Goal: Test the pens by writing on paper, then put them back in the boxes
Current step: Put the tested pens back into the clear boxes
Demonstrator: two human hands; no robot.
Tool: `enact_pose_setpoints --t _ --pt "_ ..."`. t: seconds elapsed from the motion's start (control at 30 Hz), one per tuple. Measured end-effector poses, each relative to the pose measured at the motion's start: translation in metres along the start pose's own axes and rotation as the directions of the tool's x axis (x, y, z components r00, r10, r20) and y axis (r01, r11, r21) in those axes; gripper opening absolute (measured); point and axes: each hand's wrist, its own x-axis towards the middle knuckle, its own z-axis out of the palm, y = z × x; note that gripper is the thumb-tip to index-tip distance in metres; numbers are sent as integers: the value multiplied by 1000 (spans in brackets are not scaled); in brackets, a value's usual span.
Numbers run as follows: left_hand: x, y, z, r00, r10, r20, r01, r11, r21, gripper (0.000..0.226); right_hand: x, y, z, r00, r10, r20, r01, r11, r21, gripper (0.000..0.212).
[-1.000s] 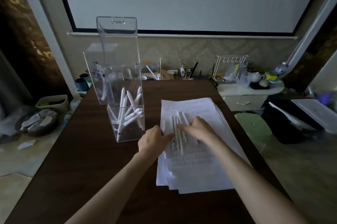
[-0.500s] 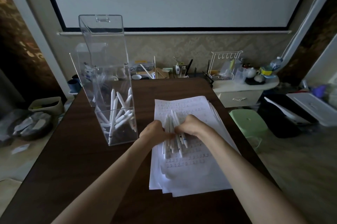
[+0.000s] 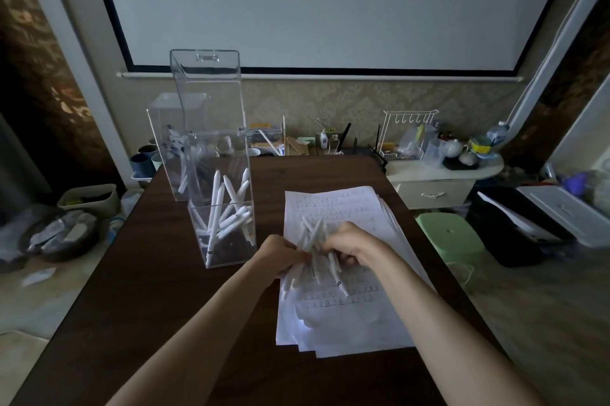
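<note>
A bundle of white pens (image 3: 313, 249) is gripped between my left hand (image 3: 276, 257) and right hand (image 3: 358, 245), the fingers of both curled round it, just over the stack of written paper (image 3: 346, 319). To the left a near clear box (image 3: 231, 253) and a far clear box (image 3: 163, 148) stand with pens inside, on the dark wooden table (image 3: 142, 293). A projector screen (image 3: 313, 3) hangs behind, and a green stool (image 3: 449, 234) sits to the right.

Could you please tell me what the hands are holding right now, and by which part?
The left hand and right hand together hold a bundle of white pens over the paper; their grip is round its middle, both ends sticking out.
</note>
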Motion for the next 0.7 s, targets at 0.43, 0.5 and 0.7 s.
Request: enact_pose_setpoints --t 0.43,0.5,0.7 --pt "-88 45 -82 827 518 -220 -519 853 57 20 -61 -59 -11 851 -449 -272 525 718 458 13" --pt "-102 50 -106 714 590 -377 -574 802 166 16 -70 -83 1 790 -535 -299 613 681 401 10" --pt "-101 49 -159 561 573 -598 -494 811 314 14 -66 -134 36 614 -666 -423 778 600 186 20"
